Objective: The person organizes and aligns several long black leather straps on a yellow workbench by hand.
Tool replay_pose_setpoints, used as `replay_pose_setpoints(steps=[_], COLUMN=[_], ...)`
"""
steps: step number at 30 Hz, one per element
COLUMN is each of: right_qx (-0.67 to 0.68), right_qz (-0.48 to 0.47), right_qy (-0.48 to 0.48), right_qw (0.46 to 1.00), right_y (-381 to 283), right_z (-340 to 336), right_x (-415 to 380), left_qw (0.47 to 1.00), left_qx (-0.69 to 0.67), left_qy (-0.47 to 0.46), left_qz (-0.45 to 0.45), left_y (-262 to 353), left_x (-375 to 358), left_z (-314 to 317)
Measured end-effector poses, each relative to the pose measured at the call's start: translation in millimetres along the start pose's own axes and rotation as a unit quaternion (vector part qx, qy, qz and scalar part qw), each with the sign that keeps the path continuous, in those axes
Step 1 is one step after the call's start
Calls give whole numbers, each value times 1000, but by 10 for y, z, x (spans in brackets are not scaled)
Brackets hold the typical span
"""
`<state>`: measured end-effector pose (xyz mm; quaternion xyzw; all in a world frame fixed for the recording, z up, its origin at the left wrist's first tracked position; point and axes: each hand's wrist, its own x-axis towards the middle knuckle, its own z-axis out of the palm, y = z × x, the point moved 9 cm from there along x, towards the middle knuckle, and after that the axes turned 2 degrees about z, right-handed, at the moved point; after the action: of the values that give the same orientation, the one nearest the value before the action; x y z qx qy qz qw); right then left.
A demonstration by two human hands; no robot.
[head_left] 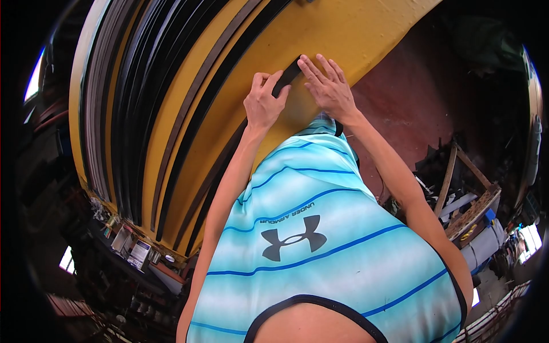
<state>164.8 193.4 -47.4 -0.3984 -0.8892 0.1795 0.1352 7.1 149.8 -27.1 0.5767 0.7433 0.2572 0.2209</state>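
A dark, flat strip [289,76] lies along the yellow tabletop and runs under my left hand toward the lower left. My left hand [264,104] pinches this strip near its upper end, thumb on one side and bent fingers on the other. At the strip's tip, the fingertips of my right hand [330,91] touch it, with the fingers stretched out and slightly apart. The strip's material cannot be told.
Many long black and brown strips [197,97] lie side by side across the yellow table [366,28]. Small items and a labelled container [139,253] sit beyond its left edge. Right of the table are reddish floor [400,108] and a wooden frame [474,211] amid clutter.
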Motion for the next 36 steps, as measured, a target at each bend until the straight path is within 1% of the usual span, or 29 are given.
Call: replay_pose_setpoints(steps=[4, 7, 9, 13, 15, 16, 18, 20, 22, 26, 28, 29, 31, 32, 34, 36], right_qx=[-22, -45, -37, -37, -37, -36, -44, -53, -60, -63, -65, -69, -72, -75, -37, -39], right_qz=[5, 12, 17, 19, 19, 19, 24, 30, 40, 48, 40, 44, 45, 50, 56, 57], right_qy=[12, -4, -1, 9, 17, 23, 27, 31, 41, 40, 41, 42, 50, 49, 43, 33], right_qw=[1000, 999, 999, 999, 999, 999, 998, 998, 997, 996, 996, 996, 995, 995, 997, 997], right_y=[-12, -3, -1, -1, -4, -4, -1, 1, 19, 68, 98, 123, 164, 189, 243, 276], right_z=[8, 30, 29, 35, 33, 25, 31, 38, 27, 37, 52, 66, 75, 85, 89, 104], right_x=[-1, -4, -4, 2, 5, 6, 11, 23, 29, 50, 56, 61, 65, 62, 94, 112], left_qw=[1000, 1000, 1000, 1000, 1000, 1000, 996, 996, 971, 976, 981, 981, 966, 965, 961, 961], left_qx=[13, 7, 3, 1, -14, -14, -8, -35, -86, -85, -90, -93, -174, -176, -192, -213], left_qy=[11, 4, 2, 10, -3, 0, -60, -53, -141, -146, -121, -125, -136, -141, -156, -142], left_qz=[22, 8, 3, 15, -12, -11, -69, -70, -173, -138, -123, -119, -134, -132, -126, -109], left_y=[6, -3, -17, -49, -131, -152, -336, -428, -616, -552, -578, -614, -621, -622, -610, -586], left_x=[9, -2, -6, -66, -159, -201, -296, -331, -399, -322, -304, -296, -293, -297, -291, -292], left_z=[-16, -8, -2, -85, -162, -233, -267, -348, -259, -254, -210, -182, -147, -160, -191, -202])
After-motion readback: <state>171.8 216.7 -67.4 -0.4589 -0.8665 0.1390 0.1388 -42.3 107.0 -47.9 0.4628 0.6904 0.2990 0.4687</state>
